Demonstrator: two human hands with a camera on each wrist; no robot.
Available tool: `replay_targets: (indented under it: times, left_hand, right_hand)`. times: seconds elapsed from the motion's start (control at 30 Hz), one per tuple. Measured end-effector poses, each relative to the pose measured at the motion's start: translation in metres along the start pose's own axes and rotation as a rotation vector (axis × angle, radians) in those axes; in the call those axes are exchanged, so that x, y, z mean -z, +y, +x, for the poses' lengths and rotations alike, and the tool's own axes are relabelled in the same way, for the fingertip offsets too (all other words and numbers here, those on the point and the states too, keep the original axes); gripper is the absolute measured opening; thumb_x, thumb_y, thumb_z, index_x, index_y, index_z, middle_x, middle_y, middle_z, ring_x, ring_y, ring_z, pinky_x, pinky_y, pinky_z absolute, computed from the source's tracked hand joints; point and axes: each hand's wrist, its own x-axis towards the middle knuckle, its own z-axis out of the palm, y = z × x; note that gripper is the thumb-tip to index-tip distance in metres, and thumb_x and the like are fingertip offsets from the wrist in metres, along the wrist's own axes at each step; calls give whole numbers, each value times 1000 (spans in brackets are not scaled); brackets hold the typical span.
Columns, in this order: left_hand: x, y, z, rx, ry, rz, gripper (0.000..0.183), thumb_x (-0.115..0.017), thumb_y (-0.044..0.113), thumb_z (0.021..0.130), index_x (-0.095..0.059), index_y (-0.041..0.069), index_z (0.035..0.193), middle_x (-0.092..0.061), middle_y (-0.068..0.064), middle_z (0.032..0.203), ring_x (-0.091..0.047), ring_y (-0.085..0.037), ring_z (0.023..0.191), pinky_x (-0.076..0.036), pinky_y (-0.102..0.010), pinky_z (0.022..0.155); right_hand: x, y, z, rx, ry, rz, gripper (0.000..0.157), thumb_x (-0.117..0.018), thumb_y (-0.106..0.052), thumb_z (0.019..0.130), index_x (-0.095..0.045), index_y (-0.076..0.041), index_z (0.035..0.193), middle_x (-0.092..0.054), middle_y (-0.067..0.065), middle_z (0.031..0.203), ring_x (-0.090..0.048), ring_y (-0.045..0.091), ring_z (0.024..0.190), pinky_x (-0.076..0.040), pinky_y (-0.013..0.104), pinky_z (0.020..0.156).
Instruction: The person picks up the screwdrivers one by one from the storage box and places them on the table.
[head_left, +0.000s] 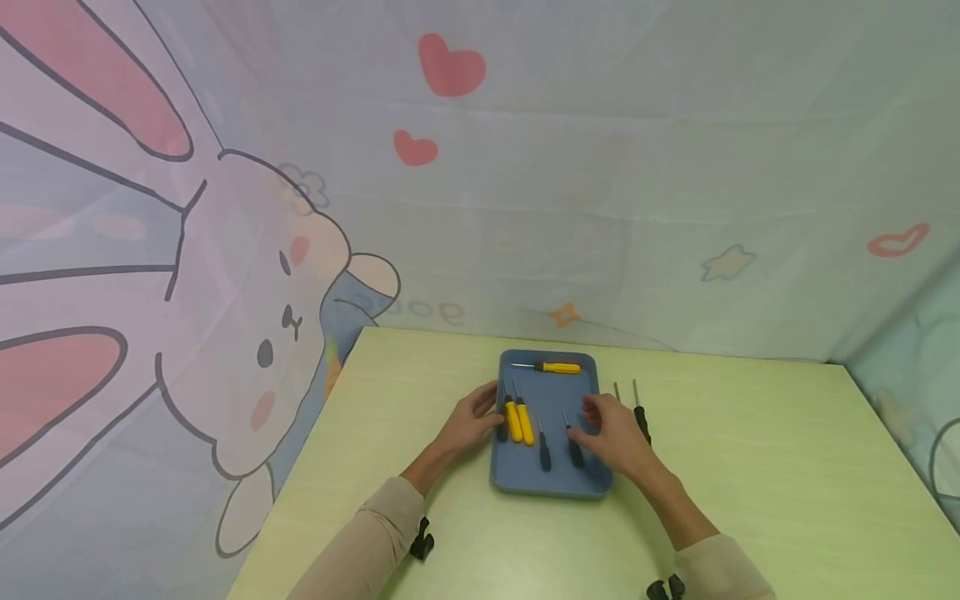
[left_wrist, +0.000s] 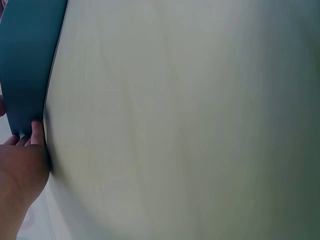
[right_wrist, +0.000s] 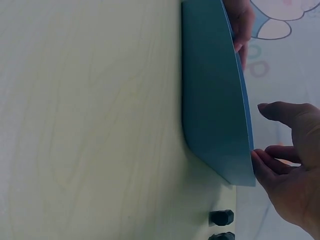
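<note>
A blue tray [head_left: 551,482] stands on the table, holding several screwdrivers. My left hand [head_left: 468,422] grips the tray's left side, thumb over the rim and fingers along the outer wall. Beside that thumb lies a black-handled screwdriver [head_left: 502,430], then two yellow ones, of which one is the inner yellow screwdriver [head_left: 525,425]. My right hand [head_left: 618,435] is over the tray's right rim, thumb and fingers spread apart. Just below its thumb lies a black screwdriver [head_left: 575,452]. In the right wrist view, fingers [right_wrist: 270,167] of this hand are right at the rim.
Another black screwdriver [head_left: 544,454] lies mid-tray, and a yellow screwdriver [head_left: 561,367] lies crosswise at the tray's far end. Right of the tray, two dark screwdrivers are on the table, one of them the outer screwdriver [head_left: 641,419]. A printed cloth [head_left: 600,183] hangs behind the table.
</note>
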Motion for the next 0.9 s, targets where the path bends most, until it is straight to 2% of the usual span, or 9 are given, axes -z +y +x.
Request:
replay_targets:
  times: [0.9]
  left_hand:
    - [0, 2, 0, -6, -11, -9, 66, -56, -11, 101, -31, -8, 162, -32, -27, 168, -32, -42, 156, -33, -52, 125]
  right_hand:
    - [-6, -8, 0, 36, -35, -96, 56, -84, -20, 91, -62, 12, 132, -67, 20, 119, -69, 34, 107, -61, 49, 93]
